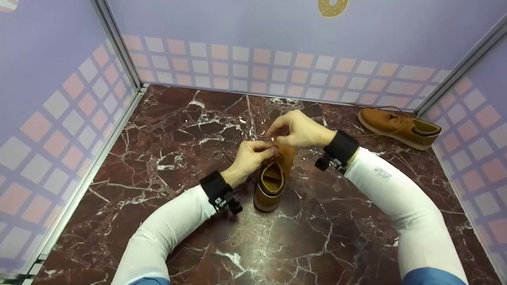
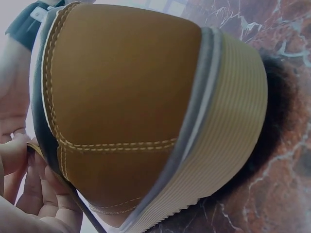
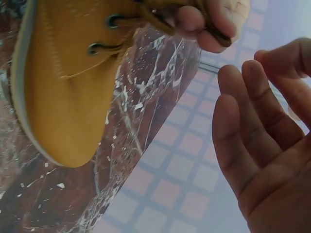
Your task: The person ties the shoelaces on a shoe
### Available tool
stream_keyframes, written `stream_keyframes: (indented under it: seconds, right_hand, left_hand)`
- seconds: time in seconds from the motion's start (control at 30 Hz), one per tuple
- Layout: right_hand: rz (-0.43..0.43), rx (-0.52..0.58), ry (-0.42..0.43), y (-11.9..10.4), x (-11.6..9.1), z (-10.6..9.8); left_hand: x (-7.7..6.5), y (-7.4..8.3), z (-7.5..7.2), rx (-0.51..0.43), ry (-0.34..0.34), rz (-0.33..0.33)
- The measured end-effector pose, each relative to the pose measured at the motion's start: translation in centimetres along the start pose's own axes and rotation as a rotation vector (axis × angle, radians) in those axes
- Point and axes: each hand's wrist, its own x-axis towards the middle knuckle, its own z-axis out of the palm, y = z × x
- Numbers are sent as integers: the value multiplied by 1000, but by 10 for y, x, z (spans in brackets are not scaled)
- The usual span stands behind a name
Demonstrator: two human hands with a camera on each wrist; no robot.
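A tan leather shoe (image 1: 266, 198) stands on the dark marbled surface with its toe pointing away from me; its stitched heel (image 2: 121, 87) fills much of the left wrist view. My left hand (image 1: 250, 158) pinches the brown shoelace (image 3: 163, 25) above the shoe's tongue, and part of the lace forms a loop at the fingertips. Just right of it, my right hand (image 1: 303, 130) hovers over the toe. In the right wrist view, the right hand's fingers (image 3: 252, 131) are loosely bent and apart from the lace, with nothing seen between them.
A second tan shoe (image 1: 396, 126) lies at the back right near the corner, its lace trailing onto the surface. Purple walls with pink and white squares (image 1: 261, 73) enclose the back and both sides. A metal rail (image 1: 85, 188) runs along the left edge.
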Motion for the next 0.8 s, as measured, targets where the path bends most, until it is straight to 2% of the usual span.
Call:
stream_keyframes:
  seconds: [0.2,0.47,0.63,0.8]
  right_hand:
    - [-37,66,49,19,-16,13]
    - [-183,148,189,42,-28,35]
    - [-267,157,274,49,-29,46]
    - [-311,134,348,51,-32,52]
  left_hand:
    - [1,0,0,-11,-14,-17]
    - [4,-2,-5,-80,-73,-56]
    - [6,-2,-8,-136,-143,-95]
    - [9,-2,-11,-113,-189,-87]
